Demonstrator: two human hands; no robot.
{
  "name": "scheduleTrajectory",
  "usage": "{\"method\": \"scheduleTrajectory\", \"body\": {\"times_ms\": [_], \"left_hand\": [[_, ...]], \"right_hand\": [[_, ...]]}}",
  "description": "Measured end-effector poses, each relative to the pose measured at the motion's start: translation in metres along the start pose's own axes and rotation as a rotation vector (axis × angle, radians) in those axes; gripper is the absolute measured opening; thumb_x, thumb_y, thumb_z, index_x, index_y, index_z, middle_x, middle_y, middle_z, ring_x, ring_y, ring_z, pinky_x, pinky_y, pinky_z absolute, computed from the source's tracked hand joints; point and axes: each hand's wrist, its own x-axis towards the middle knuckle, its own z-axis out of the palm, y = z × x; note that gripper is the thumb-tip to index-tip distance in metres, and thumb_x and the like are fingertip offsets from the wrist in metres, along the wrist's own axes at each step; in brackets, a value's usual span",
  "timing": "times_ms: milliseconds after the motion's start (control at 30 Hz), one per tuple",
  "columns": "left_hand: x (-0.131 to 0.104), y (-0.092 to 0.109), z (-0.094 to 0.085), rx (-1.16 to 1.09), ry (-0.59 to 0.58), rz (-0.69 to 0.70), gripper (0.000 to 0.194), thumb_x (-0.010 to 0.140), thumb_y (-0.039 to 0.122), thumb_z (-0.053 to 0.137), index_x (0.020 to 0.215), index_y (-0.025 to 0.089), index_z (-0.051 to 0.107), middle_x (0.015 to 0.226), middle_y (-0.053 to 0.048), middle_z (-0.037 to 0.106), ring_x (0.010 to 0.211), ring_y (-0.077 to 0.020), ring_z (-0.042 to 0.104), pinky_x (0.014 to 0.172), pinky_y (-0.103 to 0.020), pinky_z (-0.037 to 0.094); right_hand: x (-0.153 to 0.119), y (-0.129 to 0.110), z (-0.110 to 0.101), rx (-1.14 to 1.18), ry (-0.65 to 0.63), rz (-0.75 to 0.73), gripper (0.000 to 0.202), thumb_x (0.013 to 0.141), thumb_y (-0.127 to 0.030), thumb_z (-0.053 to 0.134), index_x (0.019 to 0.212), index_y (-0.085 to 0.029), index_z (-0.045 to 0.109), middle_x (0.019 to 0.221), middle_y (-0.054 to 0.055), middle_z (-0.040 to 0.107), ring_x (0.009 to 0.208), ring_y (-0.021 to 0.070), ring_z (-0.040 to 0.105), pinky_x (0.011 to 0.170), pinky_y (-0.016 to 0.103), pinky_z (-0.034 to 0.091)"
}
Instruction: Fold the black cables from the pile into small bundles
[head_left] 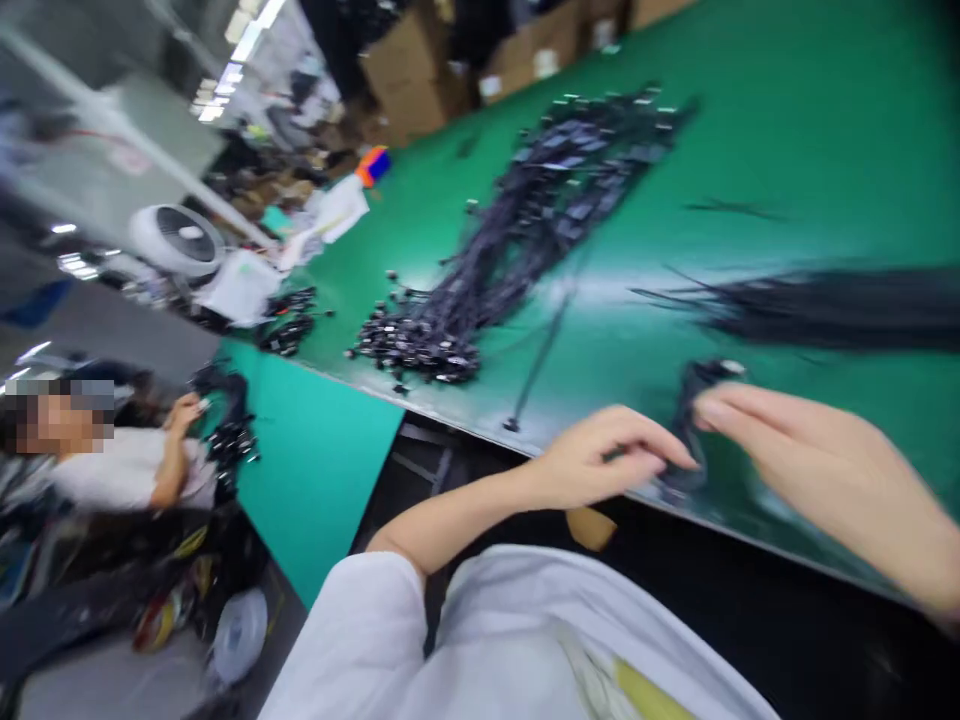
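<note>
Between my hands, at the table's near edge, is a small coiled bundle of black cable (686, 410), blurred by motion. My left hand (600, 455) pinches it at its left side with thumb and forefinger. From the right, the thumb and fingers of my right hand (795, 450) close on the upper part of the same bundle. A pale end, perhaps a connector, shows above my right fingertips. Left of my hands, a single black cable (544, 350) lies with its dark end at the table edge.
On the green table (825, 120) lie a large heap of black cables (510, 230) with shiny connectors and a sheaf of straight black strands (840, 308). Cardboard boxes (412, 75) line the back. A co-worker (127, 470) handles cables at the left beside a white fan (178, 238).
</note>
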Motion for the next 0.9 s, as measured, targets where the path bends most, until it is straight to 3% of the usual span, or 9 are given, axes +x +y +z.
{"method": "scheduleTrajectory", "body": {"times_ms": [67,167,300,500,567,633,733,800,900], "left_hand": [[-0.001,-0.008,0.006,-0.081,0.119,-0.078,0.039,0.079,0.037,0.073,0.109,0.015,0.060,0.105,-0.009,0.060,0.096,-0.0183,0.058,0.099,-0.039,0.047],[0.003,-0.022,0.012,-0.277,-0.012,-0.221,0.064,0.077,0.049,0.075,0.126,0.014,0.053,0.111,-0.012,0.061,0.096,-0.0198,0.061,0.097,-0.041,0.048],[0.011,-0.031,0.019,-0.166,0.013,-0.161,0.058,0.082,0.046,0.070,0.130,0.016,0.056,0.122,-0.013,0.059,0.109,-0.0239,0.059,0.102,-0.043,0.046],[0.015,-0.041,0.026,0.297,0.178,0.097,0.042,0.094,0.037,0.053,0.130,0.016,0.060,0.116,-0.012,0.055,0.110,-0.0220,0.054,0.099,-0.039,0.046],[0.015,-0.042,0.029,0.336,0.176,0.091,0.042,0.094,0.034,0.052,0.132,0.017,0.058,0.108,-0.009,0.054,0.100,-0.0196,0.054,0.094,-0.036,0.047],[0.017,-0.042,0.032,0.315,0.157,0.062,0.043,0.094,0.031,0.054,0.135,0.018,0.055,0.104,-0.007,0.052,0.094,-0.0179,0.053,0.089,-0.033,0.048],[0.023,-0.036,0.039,0.398,0.155,0.064,0.041,0.094,0.029,0.053,0.134,0.019,0.055,0.105,-0.007,0.053,0.095,-0.0185,0.052,0.089,-0.033,0.047],[0.029,-0.031,0.038,0.541,0.097,0.080,0.040,0.096,0.030,0.052,0.134,0.017,0.055,0.105,-0.008,0.057,0.098,-0.0205,0.053,0.092,-0.035,0.046],[0.034,-0.024,0.017,0.740,-0.031,0.101,0.042,0.097,0.031,0.049,0.136,0.016,0.053,0.106,-0.010,0.064,0.102,-0.0220,0.056,0.097,-0.037,0.044]], "right_hand": [[-0.008,-0.008,-0.005,0.079,-0.025,0.077,0.033,0.089,-0.043,0.043,0.069,-0.022,0.058,0.070,0.004,0.063,0.067,0.0208,0.057,0.064,0.032,0.040],[-0.010,-0.015,-0.007,0.073,-0.008,0.033,0.033,0.090,-0.036,0.040,0.063,-0.020,0.050,0.068,0.004,0.058,0.067,0.0177,0.053,0.066,0.030,0.036],[-0.012,-0.009,-0.005,0.158,-0.003,0.044,0.031,0.089,-0.035,0.044,0.062,-0.020,0.048,0.064,0.002,0.053,0.064,0.0153,0.046,0.062,0.028,0.031],[-0.010,0.012,0.003,1.015,-0.257,0.363,0.043,0.078,-0.058,0.060,0.066,-0.022,0.041,0.055,-0.007,0.029,0.047,0.0082,0.015,0.046,0.025,0.020],[-0.013,0.014,0.005,0.885,-0.179,0.309,0.044,0.082,-0.058,0.057,0.064,-0.022,0.040,0.056,-0.005,0.031,0.048,0.0094,0.023,0.047,0.025,0.026],[-0.018,0.012,0.008,0.524,0.042,0.203,0.036,0.088,-0.051,0.052,0.069,-0.021,0.047,0.066,0.001,0.046,0.059,0.0143,0.043,0.057,0.028,0.038],[-0.029,0.006,0.015,0.188,0.262,0.088,0.022,0.093,-0.038,0.045,0.103,-0.021,0.054,0.103,0.009,0.062,0.089,0.0216,0.061,0.079,0.033,0.047],[-0.035,0.008,0.018,0.181,0.218,0.076,0.029,0.096,-0.035,0.041,0.120,-0.020,0.049,0.114,0.011,0.064,0.092,0.0217,0.064,0.079,0.033,0.048],[-0.044,0.027,0.008,0.064,0.130,0.139,0.028,0.098,-0.037,0.040,0.116,-0.020,0.053,0.099,0.009,0.069,0.081,0.0224,0.066,0.070,0.031,0.046]]}}
